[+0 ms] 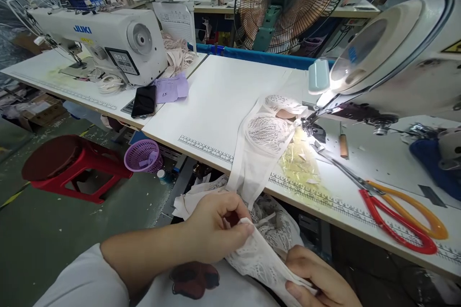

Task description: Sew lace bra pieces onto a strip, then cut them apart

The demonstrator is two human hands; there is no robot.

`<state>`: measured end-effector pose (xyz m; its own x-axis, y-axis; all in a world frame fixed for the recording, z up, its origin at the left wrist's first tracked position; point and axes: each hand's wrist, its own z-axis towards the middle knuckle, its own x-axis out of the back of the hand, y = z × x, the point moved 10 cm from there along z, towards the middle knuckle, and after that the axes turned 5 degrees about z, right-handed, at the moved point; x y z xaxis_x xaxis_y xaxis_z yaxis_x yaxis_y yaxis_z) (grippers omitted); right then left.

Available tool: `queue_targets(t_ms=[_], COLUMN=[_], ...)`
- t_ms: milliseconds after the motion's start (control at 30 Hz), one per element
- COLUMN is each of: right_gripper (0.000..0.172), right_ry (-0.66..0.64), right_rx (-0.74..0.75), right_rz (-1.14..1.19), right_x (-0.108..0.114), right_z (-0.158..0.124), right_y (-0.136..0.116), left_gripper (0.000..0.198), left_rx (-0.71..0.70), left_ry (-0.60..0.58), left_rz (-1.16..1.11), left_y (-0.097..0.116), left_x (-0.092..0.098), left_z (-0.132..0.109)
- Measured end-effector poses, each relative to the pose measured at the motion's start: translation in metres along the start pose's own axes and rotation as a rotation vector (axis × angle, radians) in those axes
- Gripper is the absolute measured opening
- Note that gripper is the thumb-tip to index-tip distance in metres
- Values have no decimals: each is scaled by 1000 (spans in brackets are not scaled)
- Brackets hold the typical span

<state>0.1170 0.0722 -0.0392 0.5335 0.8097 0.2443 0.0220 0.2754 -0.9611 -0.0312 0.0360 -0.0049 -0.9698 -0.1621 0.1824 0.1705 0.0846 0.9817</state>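
Observation:
A white lace bra [268, 134] lies on the table with one edge at the needle area of the sewing machine [406, 53] on the right. More white lace fabric [266, 264] hangs over the table edge and across the lap. My left hand [219, 225] pinches the top of this lace piece between thumb and fingers. Lower right, my right hand [317, 276] grips the same piece further along its edge, and the lace is stretched between both hands. Part of the fabric behind my hands is in shadow under the table.
Scissors [374, 189] with red and orange handles lie at the right, near a wooden-handled awl [343, 146]. A phone [144, 101], purple paper [173, 88] and a second sewing machine [108, 43] are left. A fan [284, 5] stands behind; a red stool [75, 168] and purple basket [144, 156] are below.

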Motion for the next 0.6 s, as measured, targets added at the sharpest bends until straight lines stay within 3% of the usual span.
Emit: queue_targets(t_ms=[167, 300, 367, 467, 533, 600], right_gripper=[29, 35, 35, 32, 24, 14], right_ry=[34, 30, 27, 16, 12, 35], right_rx=[-142, -259, -238, -157, -48, 83], right_rz=[330, 573, 556, 330, 103, -84], right_x=[-5, -15, -13, -3, 5, 13], right_z=[-11, -17, -12, -1, 5, 9], right_y=[38, 60, 55, 32, 7, -18], left_gripper=[12, 14, 18, 19, 13, 8], left_rx=[-87, 17, 96, 191, 152, 16], left_ry=[47, -29, -90, -174, -175, -152], left_rz=[103, 34, -74, -192, -130, -25], left_y=[11, -1, -9, -16, -13, -1], left_x=[-4, -11, -14, -12, -2, 11], left_z=[-1, 2, 2, 2, 4, 7])
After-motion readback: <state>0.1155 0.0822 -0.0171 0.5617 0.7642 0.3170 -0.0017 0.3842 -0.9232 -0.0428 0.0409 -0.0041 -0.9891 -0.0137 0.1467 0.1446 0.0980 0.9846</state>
